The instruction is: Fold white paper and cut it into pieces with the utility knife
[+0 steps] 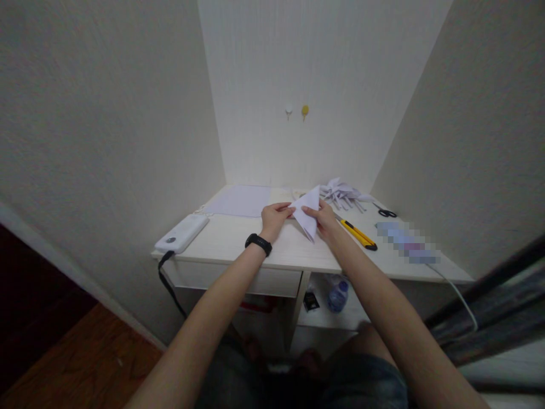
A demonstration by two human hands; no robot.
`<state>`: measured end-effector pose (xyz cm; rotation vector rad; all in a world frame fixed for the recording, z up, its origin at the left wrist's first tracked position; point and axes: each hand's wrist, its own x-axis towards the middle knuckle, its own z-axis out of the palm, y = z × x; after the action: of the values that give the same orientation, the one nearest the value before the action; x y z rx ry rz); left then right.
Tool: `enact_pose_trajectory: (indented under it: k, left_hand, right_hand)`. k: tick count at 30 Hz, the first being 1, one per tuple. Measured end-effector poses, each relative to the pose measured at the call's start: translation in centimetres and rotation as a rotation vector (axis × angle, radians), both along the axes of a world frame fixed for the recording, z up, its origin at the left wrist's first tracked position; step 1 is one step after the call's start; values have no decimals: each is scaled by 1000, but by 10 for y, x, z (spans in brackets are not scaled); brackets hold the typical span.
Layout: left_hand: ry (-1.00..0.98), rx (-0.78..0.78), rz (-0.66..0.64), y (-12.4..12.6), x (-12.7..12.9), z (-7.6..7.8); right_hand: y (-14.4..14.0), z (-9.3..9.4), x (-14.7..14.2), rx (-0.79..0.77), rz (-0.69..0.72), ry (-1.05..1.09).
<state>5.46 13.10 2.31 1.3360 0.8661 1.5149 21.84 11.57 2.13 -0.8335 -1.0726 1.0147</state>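
Observation:
Both hands hold a folded white sheet of paper (307, 207) just above the desk top. It has a pointed, triangular outline with one corner up and another pointing down toward me. My left hand (276, 217), with a black band on the wrist, pinches its left corner between thumb and fingers. At the right edge my right hand (322, 217) grips it, thumb on the front and fingers behind. Behind the right hand lies a pile of folded white paper pieces (343, 194). A yellow utility knife (358, 234) rests on the desk right of the right hand.
The white desk (230, 244) stands against walls. On it lie flat paper sheets (240, 200), a white power bank-like device (182, 233) with a black cable, black-handled scissors (386, 213) and a blurred-out item (406, 243) with a white cable. A plastic bottle (338, 296) sits on the shelf below.

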Motion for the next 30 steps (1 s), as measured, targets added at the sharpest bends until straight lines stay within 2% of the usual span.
enact_pose_trajectory:
  k: [11, 17, 19, 25, 30]
  left_hand:
    - [42, -13, -26, -5, 1, 2]
    - [125, 48, -50, -11, 0, 3]
    - [149, 61, -54, -12, 0, 4]
    - [178, 57, -96, -9, 0, 2]
    - [245, 137, -12, -9, -1, 3]
  right_hand:
    - [-7, 8, 0, 50, -119, -75]
    - [-11, 19, 15, 144, -176, -254]
    - [-14, 23, 20, 158, -164, -316]
    - [-18, 22, 22, 131, -15, -465]
    - [-16, 29, 17, 188, -25, -487]
